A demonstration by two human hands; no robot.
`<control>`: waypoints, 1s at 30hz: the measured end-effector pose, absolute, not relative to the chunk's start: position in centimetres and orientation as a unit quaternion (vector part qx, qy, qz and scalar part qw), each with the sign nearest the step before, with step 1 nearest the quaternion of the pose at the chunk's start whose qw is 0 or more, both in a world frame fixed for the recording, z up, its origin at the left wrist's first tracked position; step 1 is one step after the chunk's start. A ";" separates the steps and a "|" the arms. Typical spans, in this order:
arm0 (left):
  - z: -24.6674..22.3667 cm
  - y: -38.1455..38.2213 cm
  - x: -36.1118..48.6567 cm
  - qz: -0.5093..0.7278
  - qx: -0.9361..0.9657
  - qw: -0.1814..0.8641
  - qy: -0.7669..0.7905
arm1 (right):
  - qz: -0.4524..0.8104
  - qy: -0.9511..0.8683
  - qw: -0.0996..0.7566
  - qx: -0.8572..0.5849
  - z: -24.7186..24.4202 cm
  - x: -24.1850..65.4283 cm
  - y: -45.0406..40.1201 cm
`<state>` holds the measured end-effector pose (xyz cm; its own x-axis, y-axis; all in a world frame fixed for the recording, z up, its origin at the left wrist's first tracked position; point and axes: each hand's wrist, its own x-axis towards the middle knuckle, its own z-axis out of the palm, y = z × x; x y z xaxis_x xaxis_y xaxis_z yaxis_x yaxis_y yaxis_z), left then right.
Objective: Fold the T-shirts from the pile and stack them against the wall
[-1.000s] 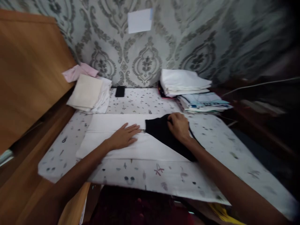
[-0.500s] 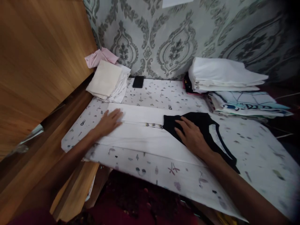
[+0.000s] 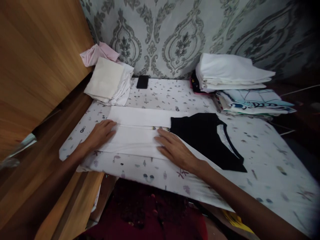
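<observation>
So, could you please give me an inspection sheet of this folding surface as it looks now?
Surface: patterned sheet covers the table.
Job's things: white garment lies folded flat, its black part spread to the right.
Clutter: cream and white folded pile, pink cloth, black phone, white folded stack over printed cloths.
Hands: left hand flat on the garment's left end; right hand flat on its middle.
Cables: nothing seen.
Surroundings: damask wallpaper, wooden panel at left.

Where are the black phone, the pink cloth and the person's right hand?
black phone (image 3: pixel 142 81), head view, middle of its face.
pink cloth (image 3: pixel 96 53), head view, its crumpled middle.
right hand (image 3: pixel 175 150), head view, back of the hand.
</observation>
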<state>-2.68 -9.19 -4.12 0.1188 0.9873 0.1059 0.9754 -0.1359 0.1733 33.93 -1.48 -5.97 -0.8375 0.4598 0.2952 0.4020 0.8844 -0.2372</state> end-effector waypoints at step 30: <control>-1.5 -12.6 -2.7 0.403 0.405 0.345 0.745 | 0.077 -0.952 0.186 -0.233 -7.8 34.2 -1.4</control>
